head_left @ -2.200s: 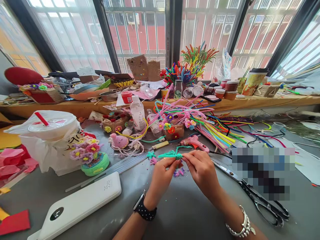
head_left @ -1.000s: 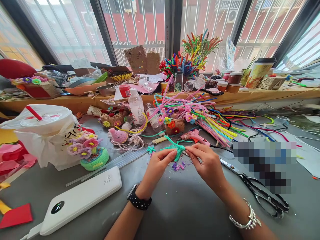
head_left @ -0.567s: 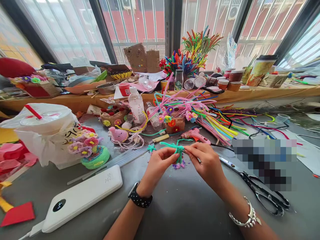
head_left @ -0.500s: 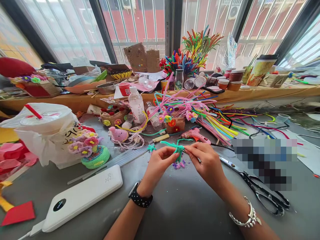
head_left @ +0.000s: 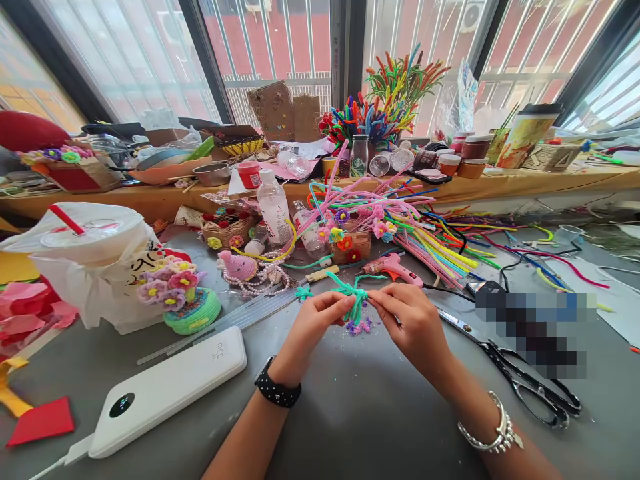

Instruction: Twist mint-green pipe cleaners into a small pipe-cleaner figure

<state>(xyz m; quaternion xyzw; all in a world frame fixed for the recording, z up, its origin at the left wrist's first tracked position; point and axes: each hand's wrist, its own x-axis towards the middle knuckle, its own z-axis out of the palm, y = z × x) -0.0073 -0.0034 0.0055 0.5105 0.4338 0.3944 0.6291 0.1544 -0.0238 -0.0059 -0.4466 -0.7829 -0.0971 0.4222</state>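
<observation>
Between my two hands, above the grey table, is a turquoise pipe cleaner (head_left: 357, 298) bent into loops, with loose ends sticking out. My left hand (head_left: 317, 327) pinches its left side between thumb and fingertips. From the right, my right hand (head_left: 407, 320) pinches it as well, its fingers closed. Just below lie purple and pink fuzzy bits (head_left: 360, 327), partly hidden by the turquoise piece. A small turquoise pipe-cleaner shape (head_left: 303, 293) rests on the table beyond my left hand. Behind my right hand lies a pink glue gun (head_left: 395, 269).
Black-handled scissors (head_left: 530, 373) lie right of my right hand, below a blurred-out patch. A white power bank (head_left: 170, 393) with a cable lies at left, near a pipe-cleaner flower pot (head_left: 193, 313) and a bagged drink cup (head_left: 100, 260). Many pipe cleaners (head_left: 430, 247) spread behind.
My left hand has drawn back slightly from the turquoise loops, showing more of them. A loose end at the upper left now points more upward. My right hand stays almost in place.
</observation>
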